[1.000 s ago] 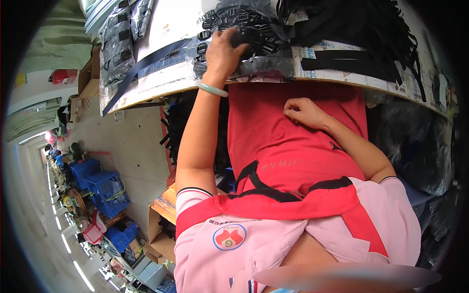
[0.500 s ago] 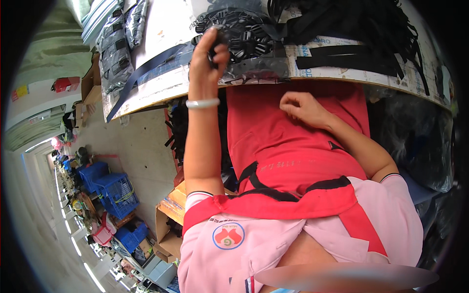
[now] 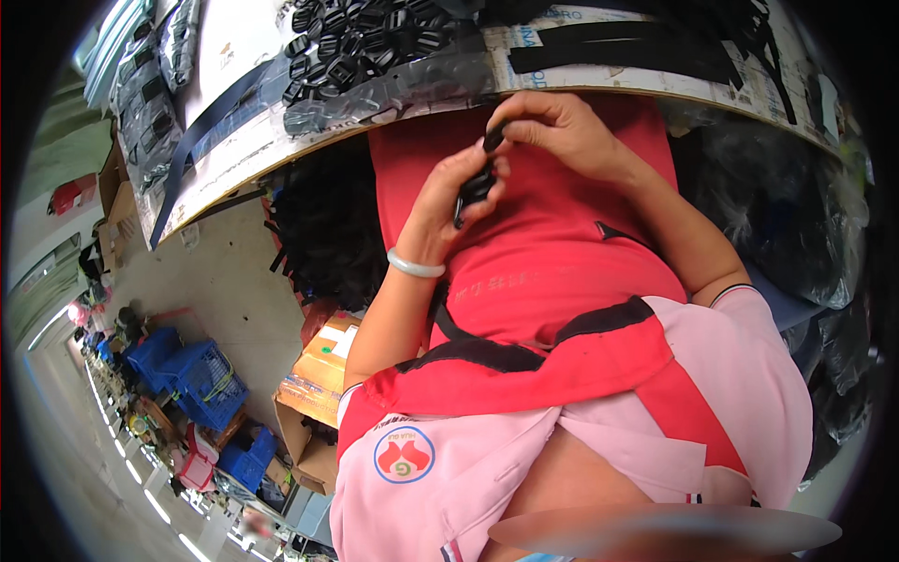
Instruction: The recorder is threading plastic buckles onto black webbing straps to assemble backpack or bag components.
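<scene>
My left hand [image 3: 438,201], with a pale bracelet at its wrist, is closed around black plastic buckles [image 3: 476,187] in front of my red apron [image 3: 581,215]. Between its fingertips and those of my right hand [image 3: 567,136] is another small black buckle piece [image 3: 495,138], which the right thumb and forefinger pinch. Both hands are just off the table's near edge. Beyond them a pile of loose black buckles [image 3: 351,47] lies on a clear plastic bag [image 3: 393,94]. How many pieces the left hand holds is hidden by its fingers.
Black straps [image 3: 618,49] lie on the table [image 3: 229,47] at the right, and a dark strip [image 3: 192,140] hangs over its left edge. Below stands an open cardboard box [image 3: 314,384]. Blue crates [image 3: 206,384] are on the floor at left; dark plastic bags [image 3: 787,206] sit at right.
My left hand has come back from the buckle pile to the front of my apron, holding buckles. My right hand has moved up and left to meet it, and the view has shifted.
</scene>
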Available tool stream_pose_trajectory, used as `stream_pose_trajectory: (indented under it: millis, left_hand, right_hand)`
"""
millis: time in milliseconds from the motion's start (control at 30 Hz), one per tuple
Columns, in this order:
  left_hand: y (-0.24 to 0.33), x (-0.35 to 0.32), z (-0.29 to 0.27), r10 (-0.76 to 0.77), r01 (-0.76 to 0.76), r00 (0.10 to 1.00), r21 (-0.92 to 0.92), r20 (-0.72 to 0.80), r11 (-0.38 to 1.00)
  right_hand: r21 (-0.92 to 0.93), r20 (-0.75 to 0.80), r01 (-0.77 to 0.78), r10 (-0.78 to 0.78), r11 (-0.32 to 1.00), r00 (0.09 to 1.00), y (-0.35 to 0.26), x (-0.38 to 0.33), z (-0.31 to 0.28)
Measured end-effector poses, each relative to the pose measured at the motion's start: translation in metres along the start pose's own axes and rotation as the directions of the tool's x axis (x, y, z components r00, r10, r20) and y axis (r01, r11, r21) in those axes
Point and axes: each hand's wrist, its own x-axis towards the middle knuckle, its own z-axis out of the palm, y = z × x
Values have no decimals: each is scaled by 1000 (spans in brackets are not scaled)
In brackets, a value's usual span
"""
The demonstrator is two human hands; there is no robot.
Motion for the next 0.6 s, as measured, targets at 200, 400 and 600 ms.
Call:
stream_pose_trajectory:
  millis: [200,400,600]
  left_hand:
    - [-16,2,-24,-30,27,964,17,265,999]
    - [-20,11,-11,-61,39,997,-402,-42,915]
    - [-26,10,-17,-31,9,997,-326,-63,945]
  right_hand:
    - [-229,237,75,-19,971,971,-8,-10,-6]
    - [-916,-75,128,-477,380,876,-11,15,-55]
    - [-947,-116,37,-450,318,886,-5,26,-62]
